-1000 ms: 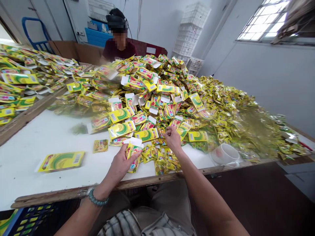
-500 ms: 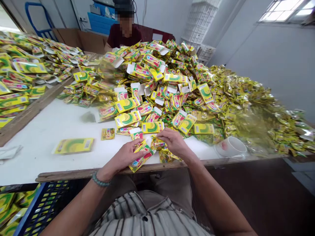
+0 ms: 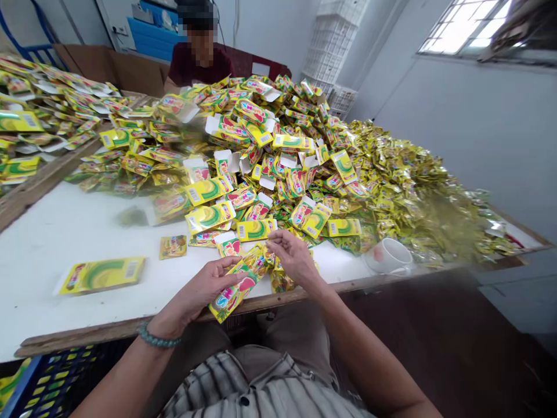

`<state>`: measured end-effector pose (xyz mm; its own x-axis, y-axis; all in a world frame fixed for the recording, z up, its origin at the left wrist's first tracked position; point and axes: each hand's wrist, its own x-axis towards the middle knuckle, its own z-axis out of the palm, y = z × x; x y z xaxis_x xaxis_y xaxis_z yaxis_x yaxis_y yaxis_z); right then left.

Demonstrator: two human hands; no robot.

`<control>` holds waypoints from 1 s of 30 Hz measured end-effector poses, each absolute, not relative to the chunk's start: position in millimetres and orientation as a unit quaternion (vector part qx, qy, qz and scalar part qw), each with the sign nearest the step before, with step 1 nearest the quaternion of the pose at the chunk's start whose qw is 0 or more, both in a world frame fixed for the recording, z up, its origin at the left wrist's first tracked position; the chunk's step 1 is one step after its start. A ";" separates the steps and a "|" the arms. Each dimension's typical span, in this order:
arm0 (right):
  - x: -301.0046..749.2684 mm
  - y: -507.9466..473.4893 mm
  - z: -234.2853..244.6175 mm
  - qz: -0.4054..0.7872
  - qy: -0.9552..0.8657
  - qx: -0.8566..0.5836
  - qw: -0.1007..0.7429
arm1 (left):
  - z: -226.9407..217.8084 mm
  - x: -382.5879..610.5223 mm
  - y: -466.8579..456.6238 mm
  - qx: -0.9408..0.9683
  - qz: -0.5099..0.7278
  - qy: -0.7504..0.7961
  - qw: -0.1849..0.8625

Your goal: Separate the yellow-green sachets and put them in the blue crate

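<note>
My left hand [image 3: 198, 293] is closed around a small yellow and green printed carton [image 3: 230, 297], tilted at the table's front edge. At the carton's upper end, my right hand [image 3: 296, 260] pinches a shiny yellow sachet [image 3: 260, 255]; its lower part seems to be in the carton's mouth. More foil sachets [image 3: 281, 282] lie under and beside my right hand. Just beyond my left fingers rests a carton with a white open flap [image 3: 228, 244]. A single flat sachet [image 3: 173, 247] and a yellow carton [image 3: 102, 276] lie to the left.
A large heap of cartons [image 3: 256, 139] fills the table's middle, and a heap of sachets [image 3: 400, 174] its right. A white cup [image 3: 389, 255] lies tipped near the front edge. A blue crate [image 3: 52, 383] stands below left. Across the table sits a person [image 3: 200, 61].
The yellow sachet has come to the carton's open end in my right hand. My left hand and the carton have tilted slightly lower. The whole view has shifted rightward.
</note>
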<state>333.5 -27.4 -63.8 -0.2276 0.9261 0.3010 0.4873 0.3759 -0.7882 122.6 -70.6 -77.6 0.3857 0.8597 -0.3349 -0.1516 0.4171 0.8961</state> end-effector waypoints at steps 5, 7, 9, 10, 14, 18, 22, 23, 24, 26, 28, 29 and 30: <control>381.1 -7.5 -79.5 0.029 -0.699 -0.674 0.237 | -79.5 130.1 -71.5 0.380 0.368 0.446 0.722; 396.4 4.9 -77.3 -0.013 -0.688 -0.705 0.171 | -81.4 134.1 -71.5 0.372 0.381 0.464 0.708; 407.2 16.1 -70.5 -0.042 -0.692 -0.706 0.146 | -81.9 136.6 -71.6 0.367 0.389 0.479 0.696; 411.3 20.4 -66.1 -0.055 -0.698 -0.700 0.144 | -81.5 137.2 -71.7 0.366 0.392 0.482 0.693; 424.5 22.6 -54.8 -0.051 -0.718 -0.690 0.080 | -78.1 137.1 -72.5 0.365 0.397 0.477 0.694; 434.1 11.1 -67.2 -0.015 -0.741 -0.671 0.021 | -79.7 140.3 -72.1 0.368 0.405 0.460 0.699; 443.3 12.2 -82.1 0.013 -0.799 -0.601 -0.002 | -83.4 144.3 -71.2 0.382 0.392 0.467 0.694; 446.1 15.1 -83.1 0.020 -0.811 -0.585 -0.006 | -83.7 144.4 -71.1 0.389 0.391 0.470 0.689; 448.9 18.2 -83.0 0.026 -0.818 -0.574 -0.006 | -83.8 144.3 -71.1 0.395 0.390 0.473 0.684; 453.5 23.3 -81.1 0.026 -0.819 -0.573 0.009 | -83.4 143.5 -71.6 0.404 0.390 0.477 0.676; 455.2 24.4 -79.3 0.012 -0.809 -0.586 0.030 | -83.0 142.5 -72.9 0.408 0.391 0.482 0.670; 454.7 23.1 -79.2 0.002 -0.804 -0.594 0.040 | -83.0 141.8 -74.0 0.409 0.394 0.486 0.664; 453.5 20.7 -79.4 -0.010 -0.798 -0.600 0.047 | -83.3 141.0 -75.2 0.410 0.398 0.492 0.657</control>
